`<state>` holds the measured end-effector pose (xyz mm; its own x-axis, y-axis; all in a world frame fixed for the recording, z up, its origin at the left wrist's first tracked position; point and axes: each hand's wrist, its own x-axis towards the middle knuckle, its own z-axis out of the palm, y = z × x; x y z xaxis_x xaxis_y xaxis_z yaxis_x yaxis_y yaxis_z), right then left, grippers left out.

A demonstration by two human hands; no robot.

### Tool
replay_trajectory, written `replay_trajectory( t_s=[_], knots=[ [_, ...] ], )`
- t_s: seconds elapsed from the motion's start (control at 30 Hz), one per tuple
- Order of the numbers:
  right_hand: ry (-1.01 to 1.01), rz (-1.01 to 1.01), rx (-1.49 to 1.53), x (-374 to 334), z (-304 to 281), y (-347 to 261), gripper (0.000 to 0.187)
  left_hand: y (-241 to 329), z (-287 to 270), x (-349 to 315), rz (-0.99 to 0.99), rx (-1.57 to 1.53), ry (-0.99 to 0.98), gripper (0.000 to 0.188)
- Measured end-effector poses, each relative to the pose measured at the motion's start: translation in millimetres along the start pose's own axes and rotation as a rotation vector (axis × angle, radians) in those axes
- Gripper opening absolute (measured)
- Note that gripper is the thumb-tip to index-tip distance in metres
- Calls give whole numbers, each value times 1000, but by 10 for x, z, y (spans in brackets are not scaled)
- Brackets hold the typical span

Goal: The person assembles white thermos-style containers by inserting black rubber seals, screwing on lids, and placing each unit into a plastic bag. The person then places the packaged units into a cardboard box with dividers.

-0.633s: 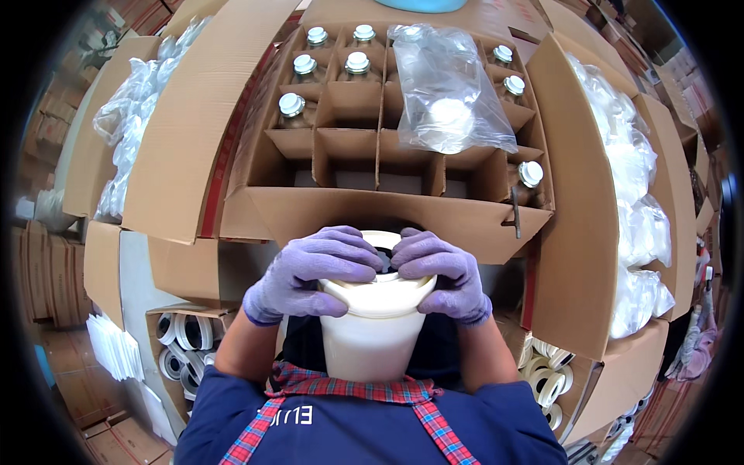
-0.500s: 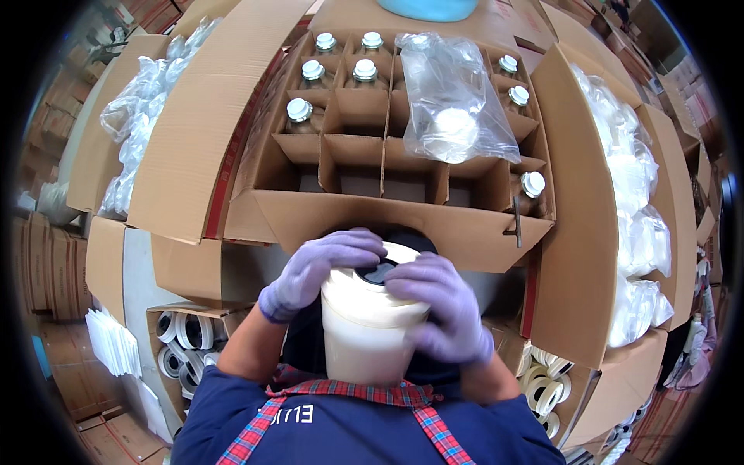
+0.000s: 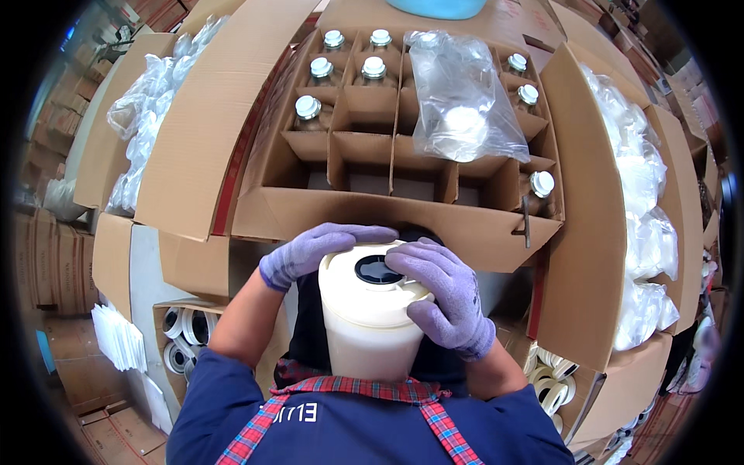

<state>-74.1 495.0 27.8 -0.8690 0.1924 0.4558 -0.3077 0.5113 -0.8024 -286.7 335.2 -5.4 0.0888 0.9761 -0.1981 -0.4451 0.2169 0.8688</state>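
Observation:
A white, translucent plastic container (image 3: 370, 350) stands upright against my apron, with a cream lid (image 3: 345, 280) on top. A black round disc (image 3: 378, 269) sits in the lid's middle. Across the lid's far left rim lies my left hand (image 3: 325, 249) in a lilac glove, fingers stretched out and resting flat; its thumb is hidden. My right hand (image 3: 449, 291), gloved the same way, curls over the lid's right side. Its fingertips reach near the black disc, and its thumb is at the near right rim.
Beyond my hands, a divided cardboard box (image 3: 341, 203) holds clear bottles with white caps (image 3: 308, 108). A bagged bottle (image 3: 465, 116) lies across its dividers. Cartons of plastic-wrapped items (image 3: 647, 225) flank it. White rings (image 3: 190, 329) fill a lower left box; white sheets (image 3: 118, 337) stand beside it.
My left fingers have moved back from the disc to the far rim, lying flatter. My right hand has shifted slightly right, and more of the lid and disc shows.

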Motion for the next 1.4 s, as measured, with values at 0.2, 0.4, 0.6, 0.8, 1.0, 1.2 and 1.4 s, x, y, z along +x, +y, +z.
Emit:
replay_trajectory(
  t_s=[0.2, 0.4, 0.6, 0.8, 1.0, 1.2, 1.4],
  knots=[
    [35, 9, -257, -31, 100, -340, 45, 101, 39, 63, -73, 42, 11, 62],
    [56, -51, 113, -147, 63, 109, 29, 205, 230, -117, 448, 820, 150, 39],
    [152, 103, 546, -347, 333, 544, 44, 391, 1008, -269, 334, 1485, 365, 28],
    [172, 291, 619, -468, 433, 363, 51, 415, 1340, -299, 80, 1741, 465, 29],
    [147, 53, -10, -327, 142, 113, 40, 487, 1457, -243, -100, 1840, 434, 30],
    [226, 134, 192, -379, 309, -83, 19, 403, 421, -113, 304, 1150, 56, 25],
    [180, 182, 605, -373, 349, 350, 20, 285, 915, -334, 260, 1259, 325, 25]
  ],
)
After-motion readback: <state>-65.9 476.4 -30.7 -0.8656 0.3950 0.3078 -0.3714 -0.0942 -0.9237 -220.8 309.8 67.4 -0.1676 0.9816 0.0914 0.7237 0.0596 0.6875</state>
